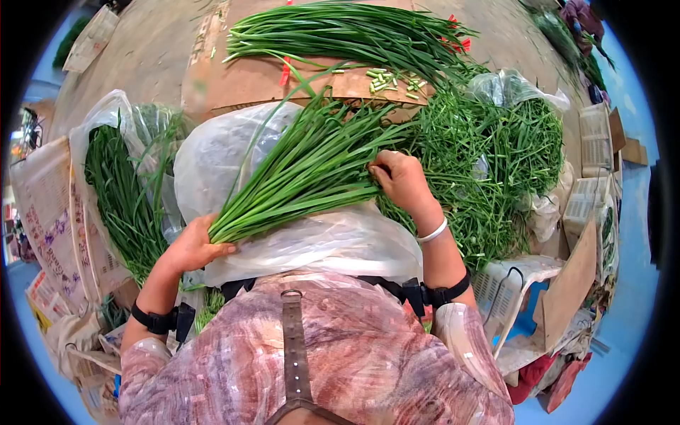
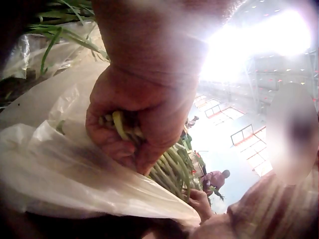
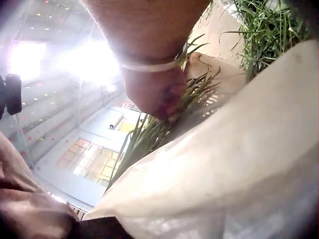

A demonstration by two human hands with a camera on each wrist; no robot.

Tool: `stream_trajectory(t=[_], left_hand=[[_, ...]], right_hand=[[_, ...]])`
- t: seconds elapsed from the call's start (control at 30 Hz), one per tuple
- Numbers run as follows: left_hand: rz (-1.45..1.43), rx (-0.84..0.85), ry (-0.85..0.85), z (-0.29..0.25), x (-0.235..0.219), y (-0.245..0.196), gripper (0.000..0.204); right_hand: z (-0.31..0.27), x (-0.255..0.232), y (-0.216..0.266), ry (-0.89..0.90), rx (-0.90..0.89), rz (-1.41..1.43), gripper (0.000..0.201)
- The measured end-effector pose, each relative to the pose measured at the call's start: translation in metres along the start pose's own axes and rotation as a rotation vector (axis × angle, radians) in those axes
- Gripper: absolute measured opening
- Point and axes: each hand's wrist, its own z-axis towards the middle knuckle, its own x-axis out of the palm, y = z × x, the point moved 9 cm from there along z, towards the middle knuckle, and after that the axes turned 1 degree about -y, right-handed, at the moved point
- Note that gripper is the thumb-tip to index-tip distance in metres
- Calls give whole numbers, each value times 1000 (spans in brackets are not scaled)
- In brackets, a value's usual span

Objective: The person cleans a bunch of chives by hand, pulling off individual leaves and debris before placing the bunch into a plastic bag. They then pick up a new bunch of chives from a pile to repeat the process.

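Observation:
A bundle of long green stalks (image 1: 304,159) lies slanted across the lap over a whitish plastic sheet (image 1: 319,244). The left hand (image 1: 198,244) grips its pale lower ends; in the left wrist view the fingers of the left hand (image 2: 134,119) curl round the stalk ends. At the leafy end, the right hand (image 1: 404,180) has bent fingers at the leaf tips, thumb near the forefinger. In the right wrist view the right hand (image 3: 157,94) is against the leaves (image 3: 144,142), its fingertips partly hidden, so its hold on them is unclear.
A second green bunch (image 1: 347,35) lies on cardboard (image 1: 248,88) ahead, beside short cut pieces (image 1: 382,79) and red ties. Loose greens (image 1: 489,142) heap up at the right. A plastic bag of greens (image 1: 124,191) stands left, crates (image 1: 595,142) far right.

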Motion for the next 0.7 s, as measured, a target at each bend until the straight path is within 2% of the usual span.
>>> stream_trajectory(t=[0.03,0.07,0.1,0.17,0.2,0.23,0.3,0.37,0.4,0.43,0.47,0.5,0.57,0.6,0.63,0.7], left_hand=[[25,-27,10,-1,0,-6,44],[51,-53,21,-1,0,-9,45],[51,-55,21,-2,1,-7,45],[64,25,-35,-2,-1,-7,41],[63,21,-35,-3,0,-5,41],[126,-6,-55,-3,-1,-2,38],[189,-33,-79,-5,-1,4,35],[530,126,-291,-12,-13,-11,31],[527,119,-305,-13,-18,-11,31],[713,304,-438,-19,-28,-32,32],[899,493,-567,-28,-34,-55,34],[1028,585,-637,-33,-42,-78,36],[1136,711,-754,-39,-55,-106,33],[1135,714,-752,-33,-59,-105,33],[1169,759,-716,-28,-57,-100,32],[1207,803,-671,-25,-55,-94,32]], right_hand=[[-4,-5,18,-102,-195,-233,10],[-5,0,15,-91,-87,-286,9],[-7,4,16,-89,-88,-285,9],[-10,8,4,-150,25,-358,11],[-11,8,-8,-168,95,-340,10],[-11,11,-23,-166,93,-338,10],[-20,-21,-57,-445,162,-127,13],[-45,-41,-114,-435,650,454,15],[-55,-54,-127,-443,640,638,16],[-65,-66,-140,-446,630,821,16],[-74,-82,-150,-434,628,627,23],[-86,-97,-160,-426,626,432,30],[-103,-119,-167,-255,469,-622,45],[-111,-121,-171,-135,601,-619,54],[-117,-120,-174,-133,602,-618,54],[-133,-129,-187,-259,676,-573,40]])
